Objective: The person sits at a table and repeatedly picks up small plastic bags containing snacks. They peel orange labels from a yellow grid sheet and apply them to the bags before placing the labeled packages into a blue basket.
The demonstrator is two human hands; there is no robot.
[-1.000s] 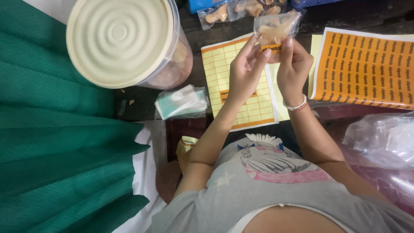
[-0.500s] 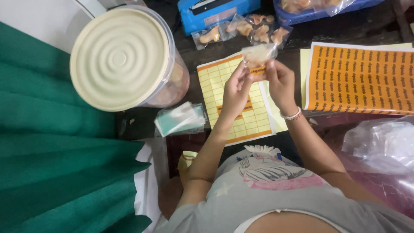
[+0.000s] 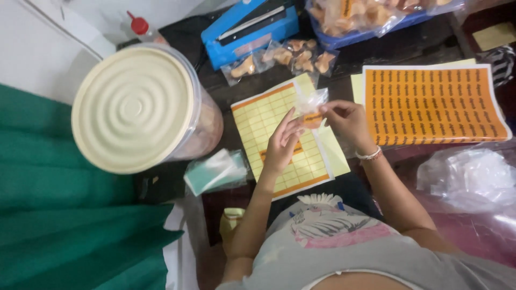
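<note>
Hands first: we've got our left hand and right hand up around the middle of the frame, both pinching 1 small clear snack bag between them. Left fingers are closed on the bag's lower left side, right fingers grip it from the right. There's an orange sticker on the lower part of the bag, right where the fingertips meet.

Directly under our hands is a yellow sticker sheet, mostly peeled, with an orange strip along its bottom edge. To the right of it, a full sheet of orange stickers lies flat, near our right wrist, which wears a thin bracelet.

Upper left has a big clear plastic tub with a cream ribbed lid. Above center sits a blue heat sealer, and just below it a few filled snack bags lie on the dark table. A bigger bag of snacks sits in a blue tray along the top edge. A red-capped bottle pokes out at top left. Crumpled clear plastic is at the right, green cloth fills the lower left.
</note>
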